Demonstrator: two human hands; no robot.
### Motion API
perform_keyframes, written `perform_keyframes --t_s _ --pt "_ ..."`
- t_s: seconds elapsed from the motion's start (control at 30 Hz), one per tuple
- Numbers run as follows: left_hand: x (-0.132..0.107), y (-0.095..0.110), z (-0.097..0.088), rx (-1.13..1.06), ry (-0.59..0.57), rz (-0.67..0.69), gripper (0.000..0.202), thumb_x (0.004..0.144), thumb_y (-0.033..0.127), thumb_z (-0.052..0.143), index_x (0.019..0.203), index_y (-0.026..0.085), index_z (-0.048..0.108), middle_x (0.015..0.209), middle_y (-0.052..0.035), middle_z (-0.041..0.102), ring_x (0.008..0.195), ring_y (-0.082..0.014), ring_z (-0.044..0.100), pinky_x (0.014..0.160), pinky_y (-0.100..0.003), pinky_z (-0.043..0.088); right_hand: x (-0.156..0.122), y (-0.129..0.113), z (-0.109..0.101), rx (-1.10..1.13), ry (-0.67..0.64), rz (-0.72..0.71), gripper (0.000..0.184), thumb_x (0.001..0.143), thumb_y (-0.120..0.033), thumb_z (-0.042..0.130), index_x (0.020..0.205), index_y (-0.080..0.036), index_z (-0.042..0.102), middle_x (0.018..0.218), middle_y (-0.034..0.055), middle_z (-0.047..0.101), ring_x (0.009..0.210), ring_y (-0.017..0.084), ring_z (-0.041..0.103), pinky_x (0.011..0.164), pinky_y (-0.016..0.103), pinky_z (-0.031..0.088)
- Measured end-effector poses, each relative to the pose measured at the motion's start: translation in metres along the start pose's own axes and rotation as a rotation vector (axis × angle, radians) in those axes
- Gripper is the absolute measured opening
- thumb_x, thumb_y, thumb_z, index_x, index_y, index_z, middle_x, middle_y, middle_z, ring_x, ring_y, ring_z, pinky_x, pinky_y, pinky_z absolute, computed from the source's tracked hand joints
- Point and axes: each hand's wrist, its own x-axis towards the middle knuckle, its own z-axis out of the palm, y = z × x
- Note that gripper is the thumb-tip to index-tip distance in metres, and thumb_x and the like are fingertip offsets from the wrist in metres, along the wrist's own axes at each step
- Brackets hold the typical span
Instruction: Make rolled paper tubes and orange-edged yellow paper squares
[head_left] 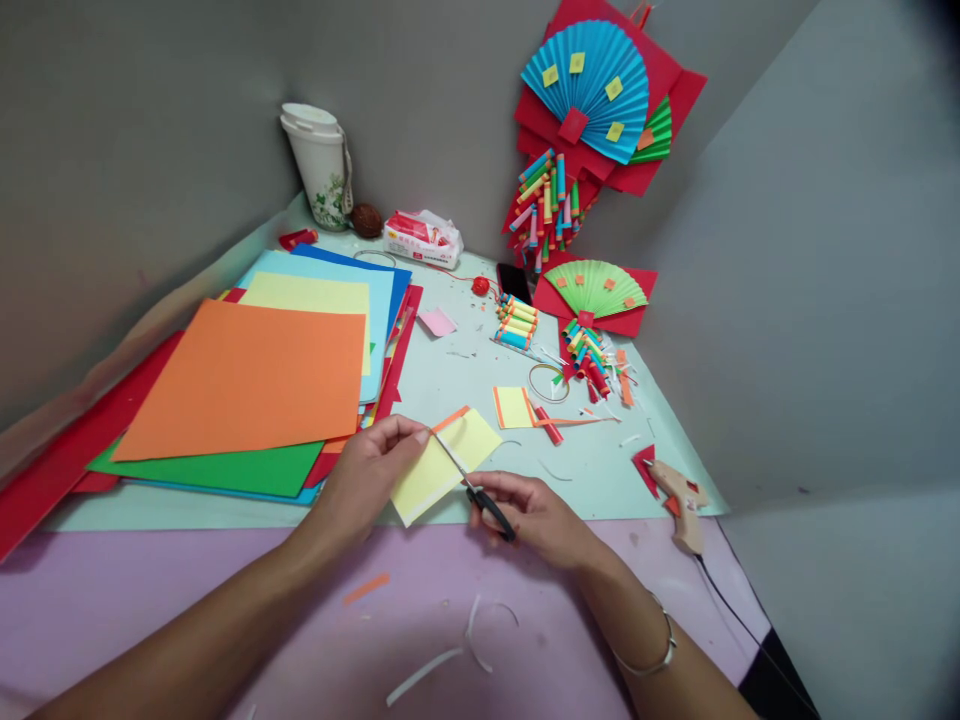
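Between my hands is a yellow piece of paper (pixel 420 482) with an orange strip along its far edge and a pale strip along its near edge. My left hand (pixel 369 465) pinches its left side between thumb and fingers. In my right hand (pixel 529 515) is a pair of scissors (pixel 491 512) with black handles. The blades lie across the middle of the yellow paper, pointing toward my left fingertips. A smaller yellow piece with orange borders (pixel 514 408) lies just beyond, beside a red paper roll (pixel 550 425).
Coloured paper sheets (pixel 255 380) are stacked at left. A glue gun (pixel 681 508) lies at right, its cord running off the table. Rolled paper tubes (pixel 517 322) and a green fan decoration (pixel 596 290) lie behind. A white cup (pixel 319 165) stands at the back. Paper scraps (pixel 424 675) lie in front.
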Motion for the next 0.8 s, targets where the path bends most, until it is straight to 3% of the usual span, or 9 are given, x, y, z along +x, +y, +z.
perform_keyframes --t_s 0.3,0.8 --pt "-0.0004 0.0012 0.0013 -0.007 0.022 -0.011 0.028 0.076 0.047 0.068 0.081 0.021 0.062 0.063 0.0054 0.057 0.055 -0.0113 0.048 0.050 -0.022 0.034 0.0023 0.0035 0.0020 -0.051 -0.002 -0.044 0.040 0.086 -0.035 0.069 0.123 -0.020 0.062 0.076 -0.0022 0.057 0.058 0.007 0.048 0.052 0.021 0.035" --pt "0.0006 0.0005 0.0008 -0.034 0.000 -0.033 0.031 0.076 0.050 0.069 0.082 0.020 0.062 0.064 0.0051 0.057 0.054 -0.0106 0.049 0.050 -0.022 0.035 0.0039 0.0092 0.0028 0.019 -0.028 -0.081 0.040 0.085 -0.030 0.070 0.123 -0.020 0.062 0.078 -0.0010 0.060 0.059 0.008 0.050 0.053 0.022 0.038"
